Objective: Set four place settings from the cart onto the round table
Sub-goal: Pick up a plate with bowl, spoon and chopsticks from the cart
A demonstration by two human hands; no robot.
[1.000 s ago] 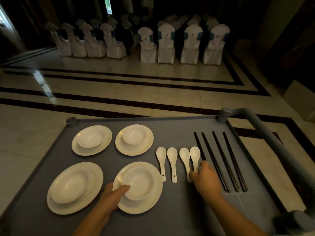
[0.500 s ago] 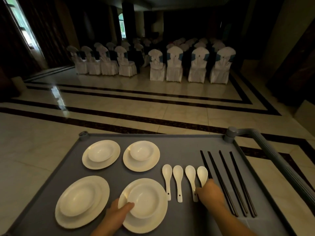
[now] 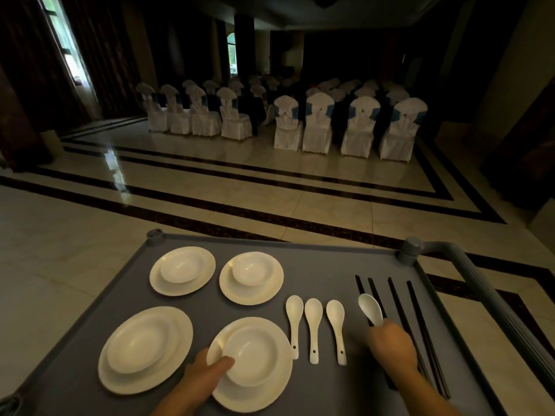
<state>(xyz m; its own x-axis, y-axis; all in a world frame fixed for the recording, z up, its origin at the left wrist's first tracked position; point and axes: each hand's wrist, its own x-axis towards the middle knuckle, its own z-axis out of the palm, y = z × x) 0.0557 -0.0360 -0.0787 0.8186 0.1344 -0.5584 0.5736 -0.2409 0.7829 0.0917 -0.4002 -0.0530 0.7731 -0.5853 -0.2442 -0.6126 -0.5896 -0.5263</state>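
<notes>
Since a moment ago the right hand (image 3: 392, 345) has lifted the fourth spoon (image 3: 371, 309) off the cart (image 3: 345, 265), over the chopsticks (image 3: 420, 319). The left hand (image 3: 207, 372) clamps the near plate (image 3: 255, 394) at its edge, thumb on the bowl (image 3: 255, 355). Another plate-and-bowl set (image 3: 144, 349) sits left of that grip. Three spoons (image 3: 313, 328) lie between both grips. Open grey surface borders the right grip.

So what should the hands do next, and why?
Probably lift the near plate with its bowl and carry both away with the spoon. The left hand already grips the plate's edge, thumb on the bowl's rim, and the right hand holds the spoon up off the cart. That makes most of one setting.
</notes>
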